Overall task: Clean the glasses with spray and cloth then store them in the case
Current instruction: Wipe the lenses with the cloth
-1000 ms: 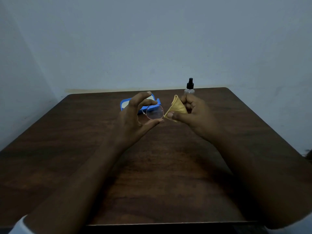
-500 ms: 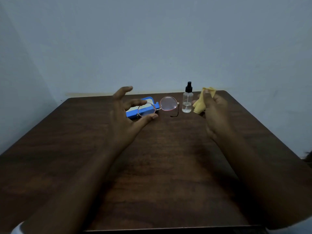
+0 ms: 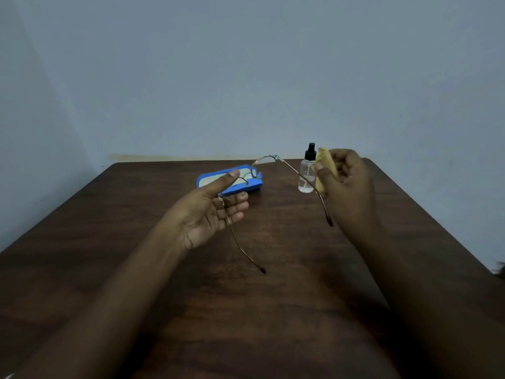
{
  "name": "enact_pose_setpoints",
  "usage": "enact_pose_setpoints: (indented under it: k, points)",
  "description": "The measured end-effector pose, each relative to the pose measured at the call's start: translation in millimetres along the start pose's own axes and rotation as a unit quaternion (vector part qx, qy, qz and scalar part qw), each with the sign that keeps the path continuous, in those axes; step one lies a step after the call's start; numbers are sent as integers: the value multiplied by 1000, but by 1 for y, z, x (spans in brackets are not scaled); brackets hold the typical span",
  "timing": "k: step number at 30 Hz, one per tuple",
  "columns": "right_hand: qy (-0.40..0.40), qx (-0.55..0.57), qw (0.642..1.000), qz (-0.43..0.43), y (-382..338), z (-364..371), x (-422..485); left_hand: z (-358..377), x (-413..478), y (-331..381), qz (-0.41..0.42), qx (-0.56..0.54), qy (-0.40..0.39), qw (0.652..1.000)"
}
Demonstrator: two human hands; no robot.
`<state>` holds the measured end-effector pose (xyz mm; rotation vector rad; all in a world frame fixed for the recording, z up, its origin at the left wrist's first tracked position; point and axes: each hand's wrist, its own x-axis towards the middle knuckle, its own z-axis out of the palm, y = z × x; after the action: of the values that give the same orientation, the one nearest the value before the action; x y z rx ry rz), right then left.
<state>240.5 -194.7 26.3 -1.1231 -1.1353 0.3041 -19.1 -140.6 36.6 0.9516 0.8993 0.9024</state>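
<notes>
My left hand (image 3: 216,209) holds the thin metal glasses (image 3: 266,159) by the left lens, pinched between thumb and fingers above the table. The lenses point away from me and both temple arms are unfolded, trailing back toward me. My right hand (image 3: 347,184) is closed on the yellow cloth (image 3: 325,162), raised just right of the glasses and apart from them. Behind the left hand, the blue glasses case (image 3: 254,184) lies open at the far middle of the table. The small clear spray bottle (image 3: 305,176) with a black nozzle stands upright between the case and my right hand.
The dark wooden table (image 3: 246,310) stretches from the near edge to a pale wall at the back. Its far corners and right edge are in view. Both forearms reach across it from the near side.
My left hand has tipped the glasses so the lenses turn away and the temple arms swing out toward me. My right hand with the cloth has stayed beside the spray bottle.
</notes>
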Motion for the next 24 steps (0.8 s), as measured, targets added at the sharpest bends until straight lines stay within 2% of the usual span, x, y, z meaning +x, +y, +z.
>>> enact_pose_setpoints:
  k: [2,5,11,13,20,24]
  points:
    - [-65,6,998,10,1,5,-4,1,-1,-3,-70,14,-30,997]
    - [-140,46,989,15,5,10,-7,2,-1,-7,-129,20,-55,990]
    - [-227,137,959,103,9,7,-3,-2,8,-13,-163,10,-62,985]
    - [-252,140,952,103,8,7,-3,-3,10,-14,-173,-4,-67,983]
    - [-223,20,974,4,7,9,-7,-7,12,-18,-204,9,-107,973]
    - [-168,-31,985,-22,6,11,-9,-5,11,-20,-174,22,-100,979]
